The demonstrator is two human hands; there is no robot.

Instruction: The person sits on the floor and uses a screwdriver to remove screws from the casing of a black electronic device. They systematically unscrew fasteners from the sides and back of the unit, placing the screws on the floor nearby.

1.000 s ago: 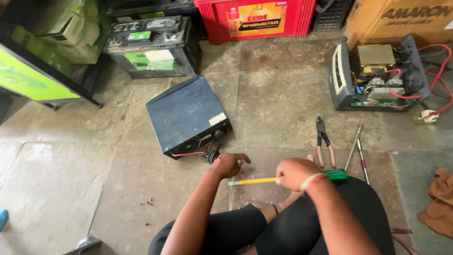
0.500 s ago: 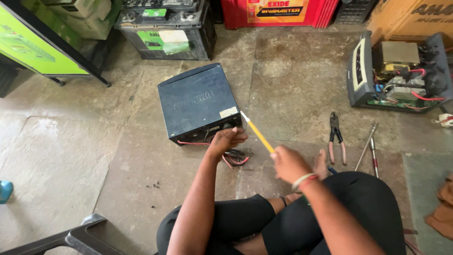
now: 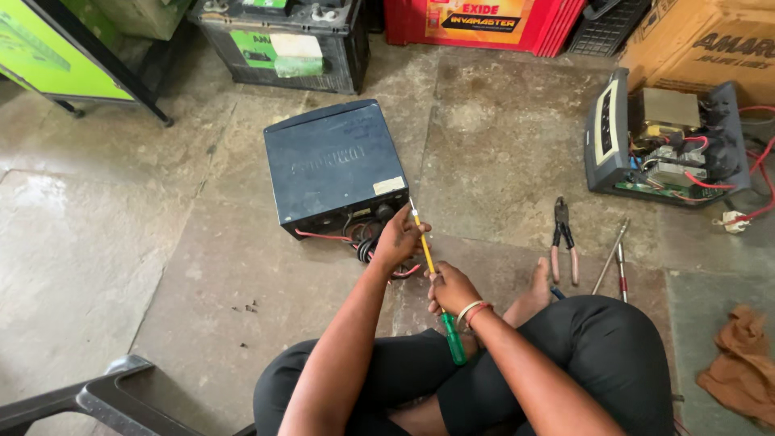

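A dark blue metal box (image 3: 335,165), an electrical unit with red and black wires at its near edge, lies on the stone floor in front of me. My left hand (image 3: 398,236) rests at that near edge by the wires and touches the shaft of a screwdriver (image 3: 432,274). The screwdriver has a yellow shaft and a green handle. My right hand (image 3: 452,289) grips it near the handle, with the tip pointing at the box's near right corner. I sit cross-legged in black trousers.
Pliers (image 3: 563,238) and two thin tools (image 3: 617,254) lie on the floor to my right. An opened unit with exposed wiring (image 3: 666,141) stands at the far right. Batteries (image 3: 282,40), a red case (image 3: 476,20) and a cardboard box (image 3: 710,44) line the back. A brown rag (image 3: 743,367) lies right.
The screwdriver swung from lying crosswise in front of me to pointing at the box's near corner. My left hand moved onto its shaft at the box edge.
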